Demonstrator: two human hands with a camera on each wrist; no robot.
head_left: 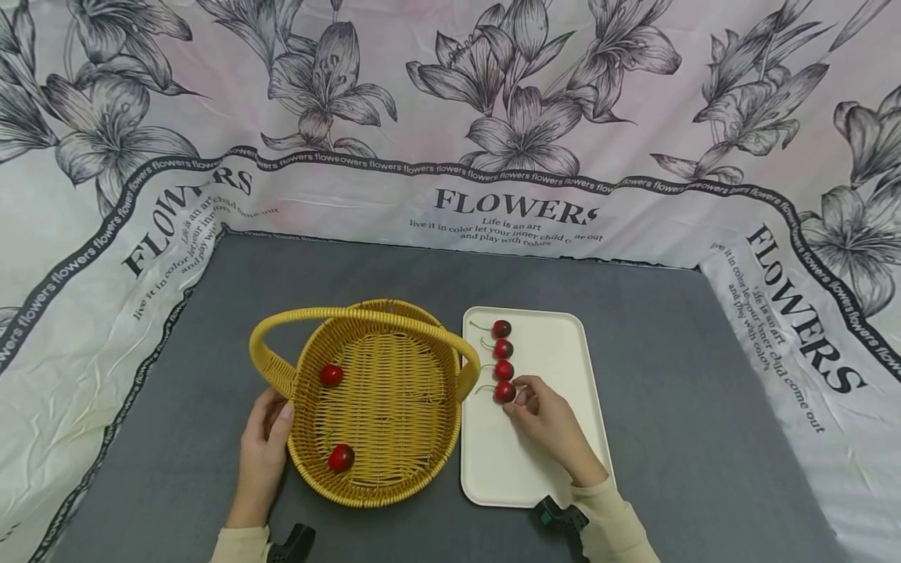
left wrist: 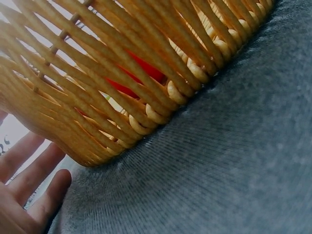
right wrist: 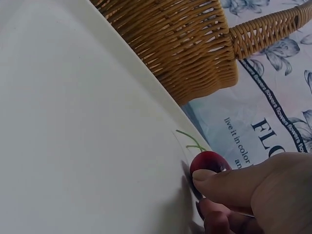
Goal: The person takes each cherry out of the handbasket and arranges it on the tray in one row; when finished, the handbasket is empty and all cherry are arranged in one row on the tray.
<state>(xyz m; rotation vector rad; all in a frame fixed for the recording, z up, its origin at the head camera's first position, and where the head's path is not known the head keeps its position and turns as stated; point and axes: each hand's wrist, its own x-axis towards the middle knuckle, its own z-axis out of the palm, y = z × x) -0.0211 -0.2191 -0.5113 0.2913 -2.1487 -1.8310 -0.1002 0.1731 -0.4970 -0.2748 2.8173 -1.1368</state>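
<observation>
A yellow wicker basket (head_left: pixel 387 391) with a raised handle stands on the grey cloth. Two red cherries lie inside: an upper cherry (head_left: pixel 332 375) and a lower cherry (head_left: pixel 341 458). My left hand (head_left: pixel 262 453) rests against the basket's left side below the handle, its fingers fairly straight in the left wrist view (left wrist: pixel 34 180). On the cream tray (head_left: pixel 535 469), several stemmed cherries form a column, stems leftward. My right hand (head_left: pixel 552 426) pinches the lowest cherry (head_left: pixel 504 392) between thumb and fingers at the tray surface; the right wrist view shows the thumb on that cherry (right wrist: pixel 207 163).
The tray stands close to the basket's right side, and the basket handle (head_left: pixel 366 313) arches over toward its left edge. Grey cloth (head_left: pixel 669 391) surrounds both. A white floral cloth (head_left: pixel 521 211) borders the back and sides.
</observation>
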